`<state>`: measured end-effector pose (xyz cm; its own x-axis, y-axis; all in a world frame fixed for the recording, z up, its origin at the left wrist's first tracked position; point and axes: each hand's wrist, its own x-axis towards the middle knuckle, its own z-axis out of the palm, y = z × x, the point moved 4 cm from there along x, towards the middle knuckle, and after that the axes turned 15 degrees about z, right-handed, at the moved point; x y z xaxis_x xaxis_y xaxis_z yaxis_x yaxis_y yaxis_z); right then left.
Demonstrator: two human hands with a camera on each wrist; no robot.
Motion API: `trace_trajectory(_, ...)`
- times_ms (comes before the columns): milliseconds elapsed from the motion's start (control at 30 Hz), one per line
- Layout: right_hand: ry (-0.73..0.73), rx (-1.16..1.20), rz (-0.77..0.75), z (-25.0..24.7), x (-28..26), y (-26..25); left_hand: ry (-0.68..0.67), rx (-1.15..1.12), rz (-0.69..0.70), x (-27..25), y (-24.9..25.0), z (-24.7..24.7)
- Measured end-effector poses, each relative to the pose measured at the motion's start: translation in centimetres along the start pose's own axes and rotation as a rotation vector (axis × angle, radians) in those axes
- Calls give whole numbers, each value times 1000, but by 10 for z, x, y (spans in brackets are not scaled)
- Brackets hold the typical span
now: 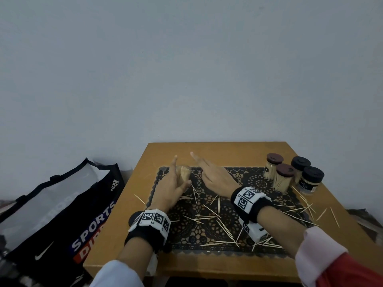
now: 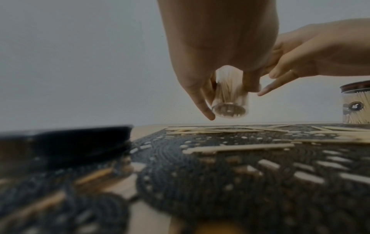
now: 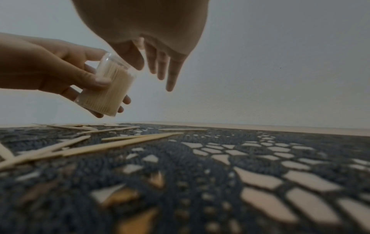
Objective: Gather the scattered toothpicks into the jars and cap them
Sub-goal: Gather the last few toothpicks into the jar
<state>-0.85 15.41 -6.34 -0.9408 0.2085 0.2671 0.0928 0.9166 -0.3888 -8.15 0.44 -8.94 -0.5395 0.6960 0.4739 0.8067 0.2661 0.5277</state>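
Nearest, a wooden table (image 1: 116,253) with its front edge toward the wearer; a black lace mat (image 1: 209,233) covers most of the top. Loose toothpicks (image 1: 219,222) lie scattered across the mat and spill onto bare wood at the right. A dark cap (image 2: 80,139) sits on the mat's near left part, blurred in the left wrist view.

Further in, left hand (image 1: 172,187) grips a clear uncapped jar (image 3: 109,88) packed with toothpicks, thumb and fingers curled round it, index finger extended. Jar is tilted and held clear of the mat, over its far left corner. Right hand (image 1: 213,177) just beside it, fingers straight and spread, holding nothing; thumb close to the jar mouth, contact not clear.

Far right corner: four capped jars (image 1: 290,175) clustered upright, two brown-lidded, two black-lidded.

Left of the table, on the floor: a black sports bag (image 1: 56,216). Behind everything, a plain pale wall (image 1: 186,69).
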Motion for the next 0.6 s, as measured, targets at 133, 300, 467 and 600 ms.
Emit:
trace_trajectory(133, -217, -157, -38, 17, 0, 7, 26, 113, 26, 0, -1, -6)
trace_trajectory(300, -562, -297, -94, 34, -5, 7, 30, 113, 16, -1, 7, -10)
trace_trajectory(467, -406, -220, -59, 24, 0, 8, 43, 109, 11, -1, 12, -13)
trace_trajectory(600, -372, -150, -26, 22, 0, 8, 22, 116, -13, -2, 12, -12)
